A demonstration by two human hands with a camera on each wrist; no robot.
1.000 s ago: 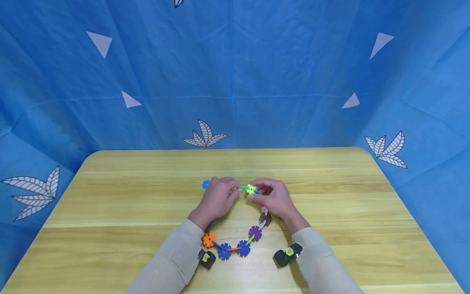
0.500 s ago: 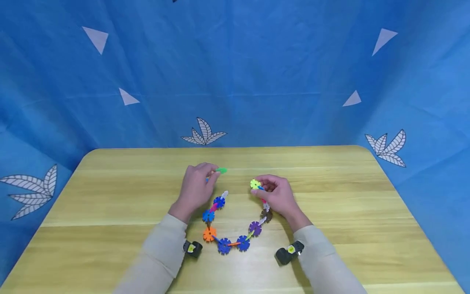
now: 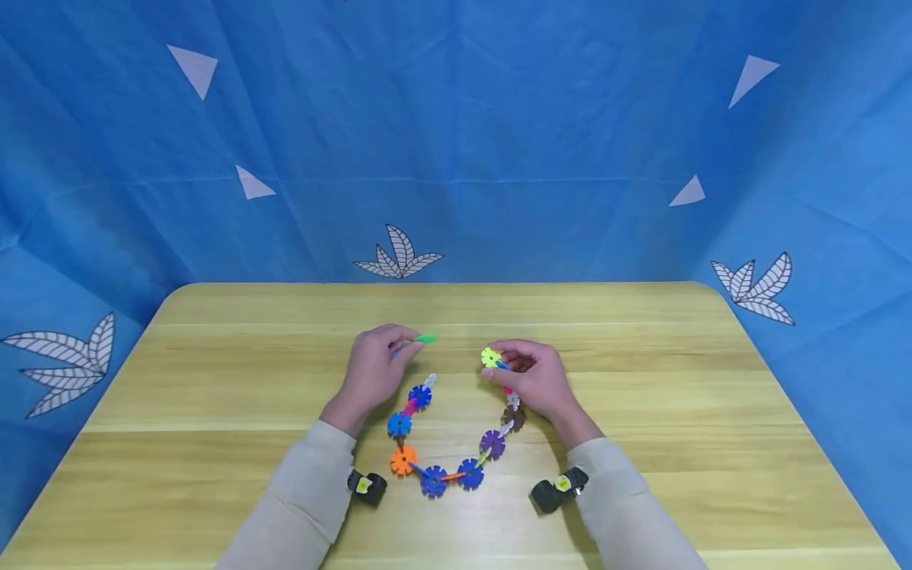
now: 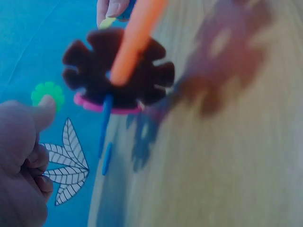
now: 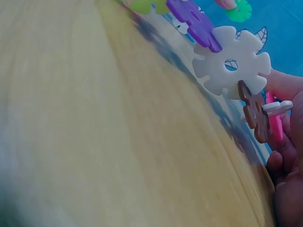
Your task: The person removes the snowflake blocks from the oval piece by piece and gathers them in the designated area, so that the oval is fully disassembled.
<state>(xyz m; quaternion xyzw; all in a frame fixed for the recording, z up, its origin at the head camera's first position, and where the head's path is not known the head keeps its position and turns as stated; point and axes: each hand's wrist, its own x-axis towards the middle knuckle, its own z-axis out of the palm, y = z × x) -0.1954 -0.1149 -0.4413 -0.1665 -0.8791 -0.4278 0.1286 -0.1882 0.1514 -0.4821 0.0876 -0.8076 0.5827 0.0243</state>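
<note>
directions off the middle of the loop in the head view. left hand (image 3: 374, 368) at 10 o'clock, thumb and fingertips pinching a green disc (image 3: 426, 339), which sits at 11, apart from the chain. a blue piece (image 3: 399, 347) shows by the same fingers; can't tell if it's held. right hand (image 3: 530, 378) at 2 o'clock, grasping the far end of the disc chain: yellow disc (image 3: 491, 358) at 1, thumb against it, small blue link just behind it.

chain is a string of notched flower-shaped discs slotted edge to edge, open at 12, gap between the two ends. anticlockwise from the loose end: white disc (image 3: 430, 381) at 11, dark blue disc (image 3: 420, 396) at 10, pink link, light blue disc (image 3: 400, 425) at 9, orange disc (image 3: 403, 460) at 8, blue disc (image 3: 433, 481) at 7, orange link at 6, second blue disc (image 3: 470, 474) between 5 and 6, purple disc (image 3: 492, 443) at 4, brown disc (image 3: 513, 416) at 3, then white and pink up into the right hand.

right wrist view has chain shadow on the wood table (image 3: 214, 380). blue cloth (image 3: 456, 119) behind, 12 o'clock. black wrist cameras (image 3: 368, 489) at 8 and 4.
</note>
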